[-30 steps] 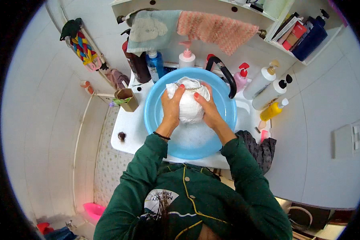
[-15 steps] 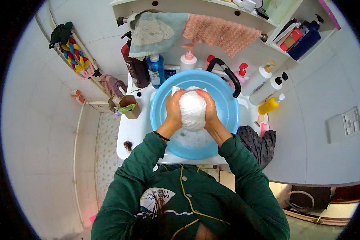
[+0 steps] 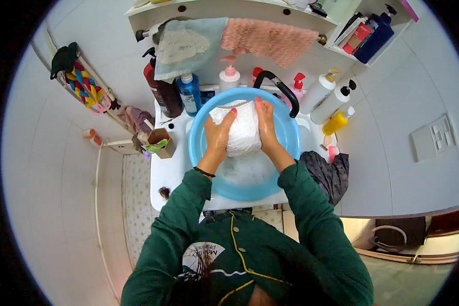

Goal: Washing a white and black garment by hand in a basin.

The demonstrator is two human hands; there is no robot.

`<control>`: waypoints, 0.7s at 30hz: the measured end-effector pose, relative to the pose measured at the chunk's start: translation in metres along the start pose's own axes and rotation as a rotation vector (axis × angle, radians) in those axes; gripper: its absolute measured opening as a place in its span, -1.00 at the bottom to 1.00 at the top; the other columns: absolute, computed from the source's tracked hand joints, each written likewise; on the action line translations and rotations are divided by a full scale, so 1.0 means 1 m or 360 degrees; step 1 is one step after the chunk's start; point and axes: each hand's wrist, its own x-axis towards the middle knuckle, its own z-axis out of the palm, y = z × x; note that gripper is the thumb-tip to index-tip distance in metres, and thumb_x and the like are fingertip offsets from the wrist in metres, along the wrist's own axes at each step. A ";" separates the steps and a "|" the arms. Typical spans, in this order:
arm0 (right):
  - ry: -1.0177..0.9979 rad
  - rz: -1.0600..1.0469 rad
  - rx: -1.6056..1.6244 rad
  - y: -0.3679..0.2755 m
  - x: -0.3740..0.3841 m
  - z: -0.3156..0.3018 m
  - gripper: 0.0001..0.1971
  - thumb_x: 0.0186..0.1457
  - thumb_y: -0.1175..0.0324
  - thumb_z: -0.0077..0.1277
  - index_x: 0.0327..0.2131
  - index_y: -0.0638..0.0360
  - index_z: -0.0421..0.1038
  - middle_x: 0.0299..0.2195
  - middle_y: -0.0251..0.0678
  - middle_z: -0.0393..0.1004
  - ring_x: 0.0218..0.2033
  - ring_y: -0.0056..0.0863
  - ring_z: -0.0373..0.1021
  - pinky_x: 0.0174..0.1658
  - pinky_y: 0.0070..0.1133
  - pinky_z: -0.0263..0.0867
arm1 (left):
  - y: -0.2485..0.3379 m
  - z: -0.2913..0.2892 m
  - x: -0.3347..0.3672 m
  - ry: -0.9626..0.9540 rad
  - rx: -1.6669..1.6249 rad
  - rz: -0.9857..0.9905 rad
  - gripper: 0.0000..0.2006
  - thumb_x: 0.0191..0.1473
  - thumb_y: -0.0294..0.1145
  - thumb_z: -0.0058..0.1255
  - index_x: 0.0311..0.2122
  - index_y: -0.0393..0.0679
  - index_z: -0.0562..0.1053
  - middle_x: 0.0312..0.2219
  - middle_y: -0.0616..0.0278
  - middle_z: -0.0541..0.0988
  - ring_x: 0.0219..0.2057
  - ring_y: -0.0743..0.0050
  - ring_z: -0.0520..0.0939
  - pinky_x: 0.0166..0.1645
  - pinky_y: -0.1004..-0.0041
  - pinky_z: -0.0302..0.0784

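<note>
Between my two hands is a wet white cloth (image 3: 244,131), bunched into a thick bundle. My left hand (image 3: 218,135) grips its left side, thumb over the top. Along the right side my right hand (image 3: 268,131) presses with its fingers pointing away from me. The bundle is over a round light-blue basin (image 3: 289,148), whose soapy water (image 3: 247,173) shows nearer to me. A black faucet spout (image 3: 286,93) curves over the basin's far right rim. The undersides of both hands are hidden.
The basin sits on a white sink counter (image 3: 164,164). Behind it stand a dark red pump bottle (image 3: 163,92), a blue bottle (image 3: 189,95) and several others. A small open box (image 3: 160,144) is at left, dark crumpled fabric (image 3: 327,176) at right. Towels (image 3: 270,40) hang above.
My hands have moved their grip around the white cloth. The bundle is now wider and less round, with a folded edge on top. The whole view has shifted slightly.
</note>
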 end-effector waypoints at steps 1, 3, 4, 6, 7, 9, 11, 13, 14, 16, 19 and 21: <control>-0.0091 0.0195 0.0473 0.004 -0.006 -0.002 -0.45 0.01 0.02 -0.08 -0.03 0.19 0.14 -0.14 -0.24 0.28 -0.13 -0.48 0.26 -0.08 -0.58 0.18 | -0.003 0.002 0.002 0.0074 0.0030 0.0183 -0.67 -0.06 -0.29 0.04 -0.21 -0.26 0.37 -0.30 0.19 0.47 -0.31 0.50 0.47 -0.20 0.51 0.37; -0.0197 0.0400 0.0946 0.003 -0.022 0.001 -0.45 0.02 0.03 -0.09 0.00 0.16 0.10 -0.10 -0.26 0.25 -0.08 -0.48 0.22 -0.03 -0.57 0.15 | -0.006 0.001 0.007 0.0202 0.0110 0.0317 -0.69 -0.07 -0.31 0.04 -0.23 -0.27 0.38 -0.31 0.20 0.47 -0.32 0.50 0.47 -0.23 0.53 0.37; -0.0465 0.0507 0.1208 -0.009 -0.038 0.005 -0.47 0.03 0.04 -0.11 -0.01 0.17 0.11 -0.12 -0.27 0.26 -0.09 -0.47 0.23 -0.04 -0.56 0.16 | -0.009 0.000 0.007 0.0329 0.0187 0.0444 -0.71 -0.07 -0.32 0.05 -0.26 -0.27 0.39 -0.32 0.21 0.48 -0.34 0.51 0.47 -0.25 0.54 0.38; -0.0712 0.0606 0.1473 -0.011 -0.044 0.008 -0.48 0.04 0.04 -0.12 -0.02 0.17 0.12 -0.13 -0.29 0.27 -0.10 -0.46 0.24 -0.05 -0.56 0.18 | -0.019 0.012 0.004 0.0349 0.0132 0.0503 -0.72 -0.06 -0.32 0.03 -0.26 -0.27 0.38 -0.32 0.20 0.47 -0.35 0.50 0.48 -0.26 0.53 0.39; -0.0501 0.0442 0.1406 -0.006 -0.035 0.009 -0.51 0.04 0.07 -0.13 -0.04 0.18 0.14 -0.15 -0.28 0.28 -0.13 -0.44 0.26 -0.07 -0.55 0.21 | -0.023 0.019 0.004 0.0368 0.0077 0.0578 -0.72 -0.05 -0.32 0.02 -0.25 -0.26 0.37 -0.31 0.20 0.47 -0.35 0.48 0.49 -0.27 0.53 0.40; -0.0295 0.0294 0.1332 0.000 -0.031 0.015 -0.54 0.04 0.10 -0.14 -0.07 0.19 0.16 -0.17 -0.27 0.29 -0.15 -0.42 0.27 -0.09 -0.55 0.23 | -0.029 0.022 0.006 0.0406 -0.0198 0.0410 -0.71 -0.04 -0.30 -0.02 -0.24 -0.26 0.37 -0.30 0.18 0.47 -0.35 0.45 0.50 -0.26 0.50 0.42; 0.0097 0.0166 0.1164 -0.001 -0.034 0.023 -0.60 0.00 0.17 -0.12 -0.14 0.22 0.21 -0.23 -0.25 0.31 -0.23 -0.39 0.31 -0.17 -0.54 0.28 | -0.036 0.018 0.007 0.0466 -0.0474 0.0243 -0.70 -0.03 -0.28 -0.05 -0.22 -0.26 0.36 -0.29 0.16 0.46 -0.34 0.41 0.51 -0.25 0.48 0.43; 0.0184 0.0187 0.1160 0.006 -0.035 0.023 -0.64 -0.03 0.20 -0.12 -0.18 0.22 0.23 -0.27 -0.23 0.32 -0.27 -0.39 0.32 -0.20 -0.53 0.28 | -0.040 0.010 0.006 0.0331 -0.0798 -0.0072 -0.71 -0.04 -0.27 -0.10 -0.25 -0.25 0.36 -0.33 0.15 0.46 -0.33 0.32 0.50 -0.24 0.42 0.44; 0.0273 0.0199 0.1155 0.010 -0.036 0.024 -0.67 -0.06 0.23 -0.11 -0.23 0.22 0.26 -0.30 -0.22 0.33 -0.30 -0.39 0.32 -0.23 -0.53 0.29 | -0.046 0.007 0.006 0.0347 -0.0798 -0.0068 -0.71 -0.04 -0.27 -0.10 -0.25 -0.25 0.36 -0.33 0.15 0.46 -0.33 0.32 0.50 -0.24 0.42 0.44; 0.0279 0.0201 0.1046 0.023 -0.037 0.023 -0.68 -0.05 0.23 -0.12 -0.24 0.20 0.26 -0.33 -0.26 0.32 -0.29 -0.42 0.32 -0.22 -0.53 0.27 | -0.056 -0.003 0.005 0.0244 -0.1117 -0.0425 -0.67 -0.06 -0.21 -0.13 -0.23 -0.23 0.35 -0.32 0.13 0.46 -0.30 0.23 0.50 -0.19 0.36 0.43; 0.0264 0.0175 0.0917 0.029 -0.044 0.018 -0.73 -0.05 0.23 -0.14 -0.28 0.17 0.27 -0.38 -0.30 0.31 -0.31 -0.45 0.32 -0.24 -0.54 0.26 | -0.070 -0.006 -0.004 0.0228 -0.1194 -0.0560 -0.65 -0.06 -0.16 -0.16 -0.23 -0.21 0.36 -0.30 0.10 0.46 -0.28 0.18 0.50 -0.16 0.30 0.42; 0.0229 0.0143 0.0902 0.029 -0.049 0.014 -0.76 -0.06 0.23 -0.14 -0.33 0.16 0.28 -0.39 -0.30 0.31 -0.34 -0.44 0.32 -0.27 -0.54 0.27 | -0.078 -0.008 -0.008 0.0244 -0.1226 -0.0638 -0.63 -0.05 -0.14 -0.19 -0.22 -0.21 0.36 -0.29 0.09 0.46 -0.27 0.17 0.50 -0.15 0.29 0.42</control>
